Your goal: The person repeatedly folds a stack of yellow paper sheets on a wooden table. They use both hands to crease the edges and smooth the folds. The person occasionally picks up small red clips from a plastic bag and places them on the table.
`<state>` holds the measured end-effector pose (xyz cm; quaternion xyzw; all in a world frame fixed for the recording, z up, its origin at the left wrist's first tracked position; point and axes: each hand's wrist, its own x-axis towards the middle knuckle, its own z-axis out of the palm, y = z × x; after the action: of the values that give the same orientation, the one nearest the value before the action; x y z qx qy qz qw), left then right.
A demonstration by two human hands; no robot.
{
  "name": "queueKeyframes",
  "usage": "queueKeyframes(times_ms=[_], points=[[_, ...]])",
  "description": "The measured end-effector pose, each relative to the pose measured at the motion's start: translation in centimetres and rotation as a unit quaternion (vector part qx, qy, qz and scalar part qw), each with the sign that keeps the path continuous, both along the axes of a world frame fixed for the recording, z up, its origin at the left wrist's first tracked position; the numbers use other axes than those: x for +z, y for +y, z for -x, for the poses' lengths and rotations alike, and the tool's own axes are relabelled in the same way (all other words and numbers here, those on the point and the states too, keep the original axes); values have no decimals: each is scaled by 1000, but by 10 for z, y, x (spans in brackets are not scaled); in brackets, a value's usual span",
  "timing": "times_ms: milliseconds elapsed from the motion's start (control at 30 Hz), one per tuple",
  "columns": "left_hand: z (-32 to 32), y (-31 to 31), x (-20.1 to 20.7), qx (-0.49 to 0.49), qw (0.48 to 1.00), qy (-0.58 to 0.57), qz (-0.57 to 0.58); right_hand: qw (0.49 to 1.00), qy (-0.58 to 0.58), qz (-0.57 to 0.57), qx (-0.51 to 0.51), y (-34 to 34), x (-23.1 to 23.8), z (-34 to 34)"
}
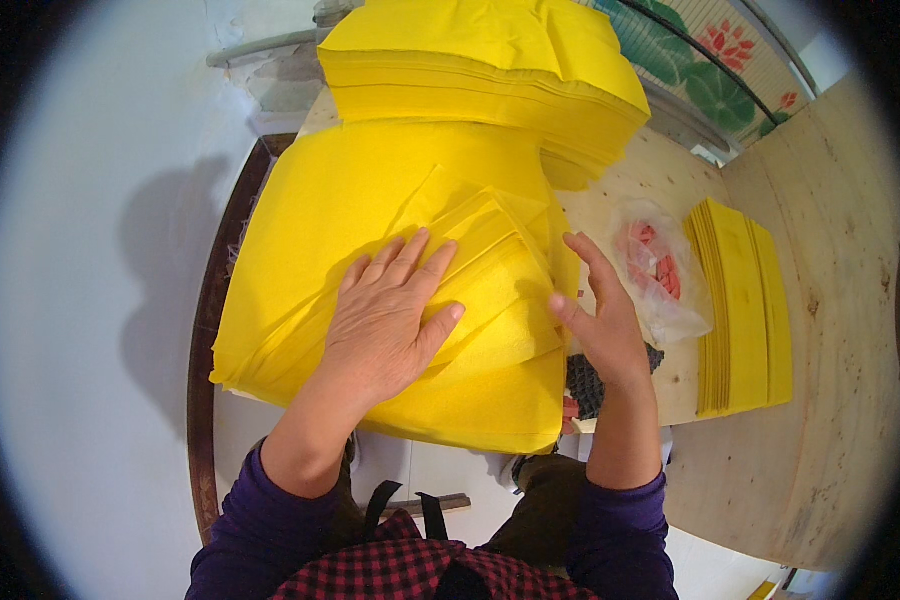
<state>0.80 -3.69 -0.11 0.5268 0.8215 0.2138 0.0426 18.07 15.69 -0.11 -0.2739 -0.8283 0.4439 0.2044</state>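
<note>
A wide pile of yellow fabric sheets (340,190) lies before me, its near edge hanging toward my legs. On top, several smaller folded yellow pieces (490,270) are fanned out at a slant. My left hand (385,310) rests flat on them, palm down, fingers stretched out. At the pile's right edge my right hand (605,325) is held side-on, thumb and fingers apart, with nothing visible between them. Whether its fingertips touch the fabric edge I cannot tell.
A thick yellow stack (480,90) stands at the back. Right of my right hand are a clear plastic bag (665,270) with pink-red strips, a dark textured piece (585,387) and a folded yellow bundle (740,310) against a wooden panel (840,300). A white wall (80,300) is at left.
</note>
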Motion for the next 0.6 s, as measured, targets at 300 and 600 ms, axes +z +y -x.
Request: queueKeyframes(times_ms=[300, 600], points=[[1, 0, 2, -5, 1000, -6, 4, 999, 16, 4, -41, -10, -14, 18], [0, 0, 3, -2, 1000, -3, 5, 995, -73, -72, 16, -10, -6, 7]])
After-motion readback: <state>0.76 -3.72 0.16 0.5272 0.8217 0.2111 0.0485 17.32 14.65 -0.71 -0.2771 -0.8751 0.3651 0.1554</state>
